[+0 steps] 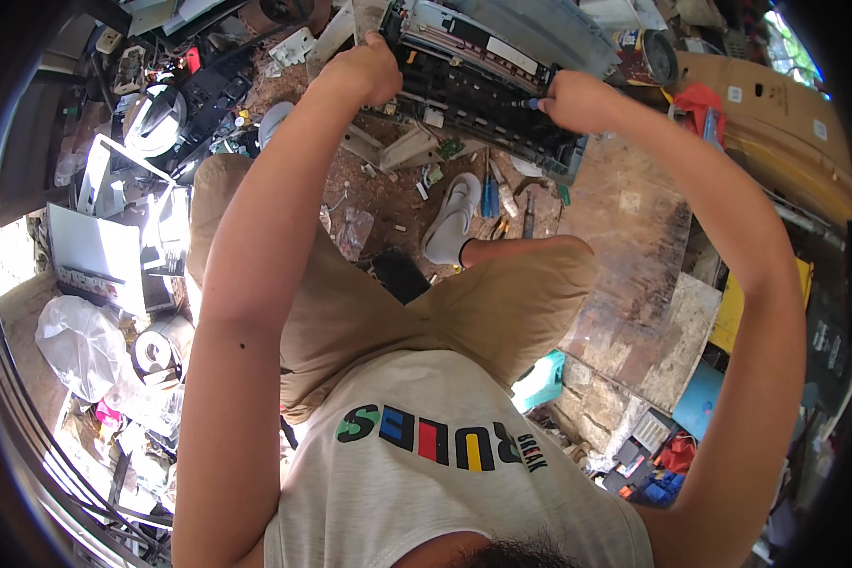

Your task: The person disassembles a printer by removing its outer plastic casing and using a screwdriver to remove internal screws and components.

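Observation:
A partly opened printer (483, 90), with a black inner frame and grey casing, lies at the top of the view. My left hand (367, 71) is closed around its left end, thumb on the upper edge. At the right end, my right hand (577, 102) is closed on a slim tool (532, 104) that looks like a screwdriver and points left across the black frame. Its tip is hard to make out against the dark parts. Below the printer, blue-handled screwdrivers (489, 196) lie on the dirt floor.
A wooden board (634, 237) covers the floor at right, beside a large cardboard box (767, 114). A metal can (658, 57) stands near the printer's right end. Scrap electronics and a clear plastic bag (80, 346) crowd the left. My shoe (454, 213) is close to the tools.

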A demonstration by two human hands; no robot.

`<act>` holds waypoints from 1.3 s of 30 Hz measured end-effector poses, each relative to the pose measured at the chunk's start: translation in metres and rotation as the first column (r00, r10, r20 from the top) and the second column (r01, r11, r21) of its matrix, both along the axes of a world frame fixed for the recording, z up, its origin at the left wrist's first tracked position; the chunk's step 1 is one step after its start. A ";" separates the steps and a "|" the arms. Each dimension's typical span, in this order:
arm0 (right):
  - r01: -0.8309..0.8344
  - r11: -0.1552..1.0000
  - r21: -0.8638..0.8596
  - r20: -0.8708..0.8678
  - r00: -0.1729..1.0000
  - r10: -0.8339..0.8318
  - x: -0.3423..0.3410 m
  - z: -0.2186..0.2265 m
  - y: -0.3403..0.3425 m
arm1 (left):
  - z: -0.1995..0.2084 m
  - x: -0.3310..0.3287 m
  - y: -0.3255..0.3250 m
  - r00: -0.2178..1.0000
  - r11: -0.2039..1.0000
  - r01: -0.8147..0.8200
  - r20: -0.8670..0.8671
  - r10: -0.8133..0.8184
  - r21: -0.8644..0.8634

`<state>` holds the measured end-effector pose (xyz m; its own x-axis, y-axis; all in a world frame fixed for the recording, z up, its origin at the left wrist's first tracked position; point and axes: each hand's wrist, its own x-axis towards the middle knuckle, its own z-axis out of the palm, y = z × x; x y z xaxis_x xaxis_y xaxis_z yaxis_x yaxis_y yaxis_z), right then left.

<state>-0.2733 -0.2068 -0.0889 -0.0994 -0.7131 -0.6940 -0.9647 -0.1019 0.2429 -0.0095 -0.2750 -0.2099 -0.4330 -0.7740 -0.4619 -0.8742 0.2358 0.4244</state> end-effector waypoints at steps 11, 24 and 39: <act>0.010 0.798 -0.603 0.405 0.865 0.295 -0.012 -0.002 0.020 | 0.006 0.001 -0.001 0.999 0.999 0.048 0.012 -0.048 0.000; -0.339 0.754 -0.563 0.315 0.756 0.574 -0.023 0.009 0.030 | -0.004 0.004 -0.003 0.995 0.994 0.096 0.021 -0.095 -0.057; -0.007 0.844 -0.536 0.210 0.967 0.141 0.002 0.017 0.042 | -0.004 0.005 -0.003 0.996 0.995 0.077 0.042 -0.074 -0.061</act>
<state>-0.2712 -0.1644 -0.0717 0.0846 -0.9749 -0.2059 -0.9940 -0.0968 0.0503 -0.0049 -0.2785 -0.2139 -0.4738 -0.7675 -0.4318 -0.8687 0.3266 0.3725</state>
